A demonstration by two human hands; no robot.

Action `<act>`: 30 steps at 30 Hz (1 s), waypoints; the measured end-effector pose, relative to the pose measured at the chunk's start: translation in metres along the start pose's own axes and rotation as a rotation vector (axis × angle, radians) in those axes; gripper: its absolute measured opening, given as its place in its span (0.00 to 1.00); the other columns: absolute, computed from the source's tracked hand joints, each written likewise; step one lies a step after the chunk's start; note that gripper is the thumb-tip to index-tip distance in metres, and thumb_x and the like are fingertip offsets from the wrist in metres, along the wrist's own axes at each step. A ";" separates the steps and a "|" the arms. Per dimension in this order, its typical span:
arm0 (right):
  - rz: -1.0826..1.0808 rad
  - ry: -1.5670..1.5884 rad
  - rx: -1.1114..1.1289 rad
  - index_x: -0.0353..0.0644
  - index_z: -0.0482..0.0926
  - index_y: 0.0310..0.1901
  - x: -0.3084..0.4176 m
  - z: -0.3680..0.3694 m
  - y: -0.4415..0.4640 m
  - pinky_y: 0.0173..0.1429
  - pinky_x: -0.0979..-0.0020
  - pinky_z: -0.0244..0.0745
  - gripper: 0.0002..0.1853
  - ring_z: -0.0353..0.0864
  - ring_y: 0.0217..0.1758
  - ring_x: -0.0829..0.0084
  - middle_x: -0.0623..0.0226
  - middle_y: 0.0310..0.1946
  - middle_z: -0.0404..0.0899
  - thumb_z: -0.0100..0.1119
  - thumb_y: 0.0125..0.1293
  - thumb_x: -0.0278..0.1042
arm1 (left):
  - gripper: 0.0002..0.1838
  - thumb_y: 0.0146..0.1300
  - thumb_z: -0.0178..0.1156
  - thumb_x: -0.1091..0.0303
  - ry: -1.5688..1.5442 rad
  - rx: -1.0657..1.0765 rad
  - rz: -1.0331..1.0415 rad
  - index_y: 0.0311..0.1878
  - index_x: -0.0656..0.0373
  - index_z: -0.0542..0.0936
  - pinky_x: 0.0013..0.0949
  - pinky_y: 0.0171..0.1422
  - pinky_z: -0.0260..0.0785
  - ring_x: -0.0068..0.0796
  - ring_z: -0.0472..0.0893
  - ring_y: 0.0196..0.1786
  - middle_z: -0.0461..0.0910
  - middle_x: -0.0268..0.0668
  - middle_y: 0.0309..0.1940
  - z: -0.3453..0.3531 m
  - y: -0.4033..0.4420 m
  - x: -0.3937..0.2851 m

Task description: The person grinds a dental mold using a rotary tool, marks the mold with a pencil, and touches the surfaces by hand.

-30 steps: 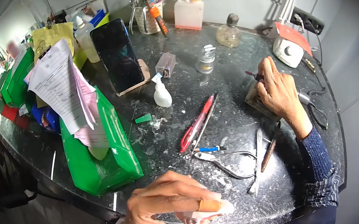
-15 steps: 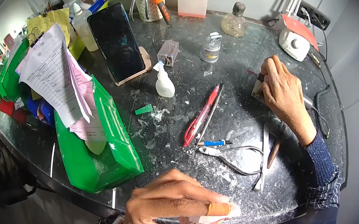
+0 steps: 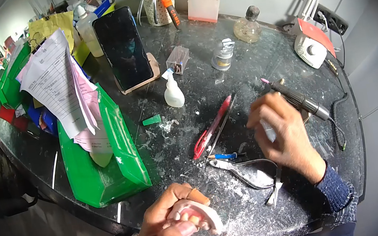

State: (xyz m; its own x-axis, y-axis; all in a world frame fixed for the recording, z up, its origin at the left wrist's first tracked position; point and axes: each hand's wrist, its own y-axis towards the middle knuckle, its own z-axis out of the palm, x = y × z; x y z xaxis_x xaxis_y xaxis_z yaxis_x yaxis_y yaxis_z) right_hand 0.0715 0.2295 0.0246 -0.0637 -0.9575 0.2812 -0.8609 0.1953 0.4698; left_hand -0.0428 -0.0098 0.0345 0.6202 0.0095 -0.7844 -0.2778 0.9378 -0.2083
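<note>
My left hand (image 3: 159,229) is closed around a dental plaster model (image 3: 210,216) near the table's front edge. The model has a pale curved rim, a pink inner part and several tooth shapes; the thumb covers some of it. An orange-brown band wraps one finger. My right hand (image 3: 283,135), blurred by motion, is raised over the table with curled fingers around something pale I cannot make out. Beyond it lies a black rotary handpiece (image 3: 303,102) with a pink tip. Wire-bending pliers (image 3: 245,173) lie in white dust below the right hand.
A red pen (image 3: 213,129), a blue pencil stub (image 3: 225,156) and a white dropper bottle (image 3: 173,93) lie or stand mid-table. At left is a green bin (image 3: 87,178) with papers (image 3: 52,82). A phone (image 3: 123,49) leans behind. A control box (image 3: 310,48) sits at right.
My right hand has left the handpiece and moved down and left. My left hand has turned the plaster model so its inner side and teeth show. The brown-handled tool is now out of sight.
</note>
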 end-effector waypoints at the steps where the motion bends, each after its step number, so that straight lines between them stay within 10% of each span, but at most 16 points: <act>1: -0.011 -0.001 0.069 0.42 0.71 0.31 0.005 0.003 -0.002 0.36 0.66 0.69 0.13 0.70 0.34 0.65 0.66 0.33 0.69 0.54 0.40 0.17 | 0.19 0.50 0.63 0.68 0.152 0.031 0.069 0.42 0.65 0.67 0.26 0.43 0.68 0.21 0.74 0.36 0.73 0.38 0.32 -0.004 0.001 0.001; 8: 0.138 0.233 0.235 0.40 0.75 0.35 0.020 0.004 -0.006 0.35 0.67 0.73 0.07 0.74 0.35 0.64 0.66 0.33 0.73 0.57 0.54 0.22 | 0.31 0.28 0.80 0.67 0.621 0.123 0.283 0.30 0.59 0.65 0.18 0.23 0.62 0.12 0.68 0.19 0.71 0.31 0.20 0.000 0.002 -0.006; 14: 0.085 0.141 0.280 0.42 0.80 0.41 0.027 0.012 -0.009 0.36 0.69 0.72 0.15 0.75 0.35 0.67 0.66 0.32 0.75 0.65 0.48 0.28 | 0.24 0.37 0.73 0.62 0.814 0.208 0.686 0.32 0.58 0.68 0.26 0.25 0.63 0.23 0.69 0.20 0.69 0.31 0.21 0.003 0.009 -0.008; 25: 0.144 0.171 0.227 0.38 0.73 0.39 0.028 0.016 -0.011 0.30 0.69 0.73 0.13 0.74 0.28 0.69 0.65 0.30 0.75 0.62 0.51 0.25 | 0.20 0.38 0.72 0.73 0.457 0.141 -0.027 0.15 0.61 0.65 0.15 0.18 0.51 0.04 0.62 0.16 0.69 0.30 0.19 -0.015 -0.004 0.001; 30: 0.266 0.404 0.121 0.37 0.76 0.42 0.035 0.012 -0.010 0.31 0.75 0.71 0.13 0.74 0.26 0.74 0.63 0.29 0.75 0.60 0.53 0.23 | 0.21 0.37 0.73 0.75 0.526 0.079 0.428 0.28 0.60 0.67 0.16 0.19 0.53 0.09 0.63 0.17 0.66 0.28 0.18 0.003 0.003 0.009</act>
State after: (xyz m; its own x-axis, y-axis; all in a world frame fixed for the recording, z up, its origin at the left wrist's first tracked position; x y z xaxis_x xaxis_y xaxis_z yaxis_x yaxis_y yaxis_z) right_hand 0.0721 0.1915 0.0196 -0.1092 -0.7143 0.6913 -0.8954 0.3726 0.2435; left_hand -0.0361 -0.0058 0.0282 0.0233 0.2339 -0.9720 -0.3525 0.9117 0.2110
